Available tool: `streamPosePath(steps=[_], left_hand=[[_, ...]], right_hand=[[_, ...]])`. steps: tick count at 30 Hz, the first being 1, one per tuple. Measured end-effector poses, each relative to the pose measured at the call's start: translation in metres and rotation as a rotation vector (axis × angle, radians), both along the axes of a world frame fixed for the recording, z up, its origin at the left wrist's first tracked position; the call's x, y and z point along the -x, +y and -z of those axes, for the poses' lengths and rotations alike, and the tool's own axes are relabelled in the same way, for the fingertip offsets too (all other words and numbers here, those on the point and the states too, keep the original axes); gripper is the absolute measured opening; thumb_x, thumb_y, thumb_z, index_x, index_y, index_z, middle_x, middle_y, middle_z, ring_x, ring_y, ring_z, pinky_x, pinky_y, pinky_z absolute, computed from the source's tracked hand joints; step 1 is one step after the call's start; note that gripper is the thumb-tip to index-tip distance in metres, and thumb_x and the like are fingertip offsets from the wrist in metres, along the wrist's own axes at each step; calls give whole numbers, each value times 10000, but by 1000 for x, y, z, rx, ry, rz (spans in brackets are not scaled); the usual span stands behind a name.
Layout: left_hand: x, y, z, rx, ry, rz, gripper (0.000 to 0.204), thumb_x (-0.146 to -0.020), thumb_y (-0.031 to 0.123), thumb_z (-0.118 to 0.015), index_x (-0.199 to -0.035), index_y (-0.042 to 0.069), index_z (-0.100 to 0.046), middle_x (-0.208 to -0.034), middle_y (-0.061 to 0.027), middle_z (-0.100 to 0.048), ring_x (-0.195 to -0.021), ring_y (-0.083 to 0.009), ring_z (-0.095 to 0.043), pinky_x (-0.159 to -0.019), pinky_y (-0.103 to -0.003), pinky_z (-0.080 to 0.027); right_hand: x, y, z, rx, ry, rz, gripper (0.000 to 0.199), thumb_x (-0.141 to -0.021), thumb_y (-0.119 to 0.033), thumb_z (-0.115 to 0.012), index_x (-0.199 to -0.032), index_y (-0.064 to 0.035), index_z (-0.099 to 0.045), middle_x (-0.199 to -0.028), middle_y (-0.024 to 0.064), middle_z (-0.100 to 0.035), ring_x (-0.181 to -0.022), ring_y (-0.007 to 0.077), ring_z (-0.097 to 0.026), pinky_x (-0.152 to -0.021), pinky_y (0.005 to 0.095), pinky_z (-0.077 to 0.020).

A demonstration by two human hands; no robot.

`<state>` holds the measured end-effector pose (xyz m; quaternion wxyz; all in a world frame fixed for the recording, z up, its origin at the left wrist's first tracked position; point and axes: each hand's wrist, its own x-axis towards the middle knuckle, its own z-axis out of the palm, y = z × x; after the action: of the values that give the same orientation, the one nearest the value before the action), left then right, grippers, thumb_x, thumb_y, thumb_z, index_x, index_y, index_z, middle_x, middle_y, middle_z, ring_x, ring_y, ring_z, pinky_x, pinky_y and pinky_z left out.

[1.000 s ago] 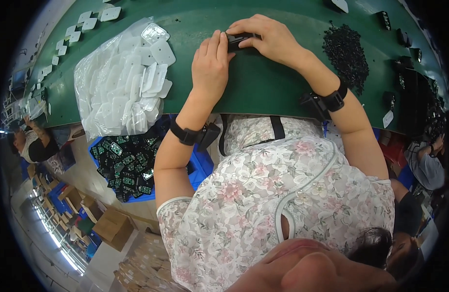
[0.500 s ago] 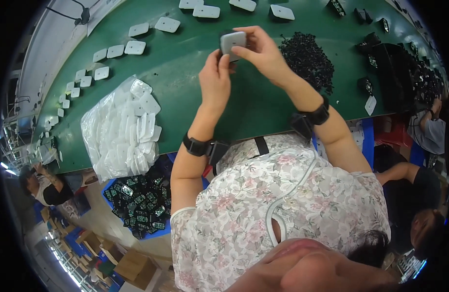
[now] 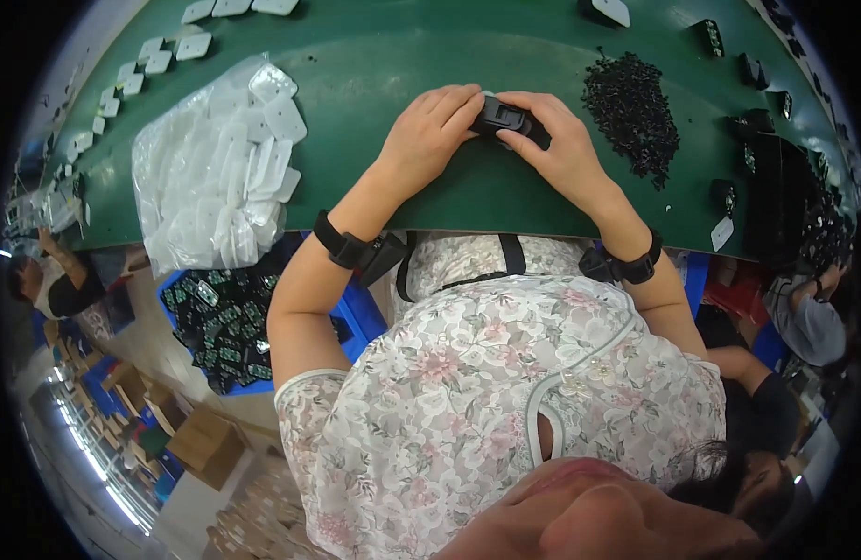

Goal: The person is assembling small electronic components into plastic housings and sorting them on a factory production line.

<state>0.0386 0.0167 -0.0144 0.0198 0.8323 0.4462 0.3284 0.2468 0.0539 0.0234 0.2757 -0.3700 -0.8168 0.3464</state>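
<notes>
Grip: both hands, partly closed, fingers bent about one item. Left hand (image 3: pixel 435 131): fingers over the left end of a black case (image 3: pixel 502 117). Right hand (image 3: pixel 558 142): thumb by the lower edge, fingers along the upper right. Case: upper middle of the frame, slanting down to the right, recessed face showing; whether it rests on the green tabletop (image 3: pixel 393 61), cannot tell.

Step in hand, as judged: two-handed holding of the case, perhaps pressing or steadying it. Next move, as judged, calls for: firm, even hold at both ends.

Outward, upper right: heap of small black pieces (image 3: pixel 634 114), near the right hand. Left: see-through bag (image 3: pixel 155 187) of white plates (image 3: pixel 286 119). Upper left: white-topped pieces (image 3: pixel 194 45), spaced in lines. Right edge: dark parts (image 3: pixel 778 187), piled. Lower left: blue bin (image 3: pixel 362 310), holding circuit boards (image 3: pixel 227 322).
</notes>
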Motion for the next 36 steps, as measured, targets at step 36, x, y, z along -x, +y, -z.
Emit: streamPosePath(steps=[36], left_hand=[[0,-21,-18,73,62,-74,450,-770,86,-562,-1217,31,-550,-1258,-106,-564,-1158,-241,-535,-969,-363,-420]], right_hand=[[3,-8,-11,-303,-175,-63,393,-746,-45,-714,-1123,-13,-609,-1115,130,-637,-994,278,-620,-856,330,-494]])
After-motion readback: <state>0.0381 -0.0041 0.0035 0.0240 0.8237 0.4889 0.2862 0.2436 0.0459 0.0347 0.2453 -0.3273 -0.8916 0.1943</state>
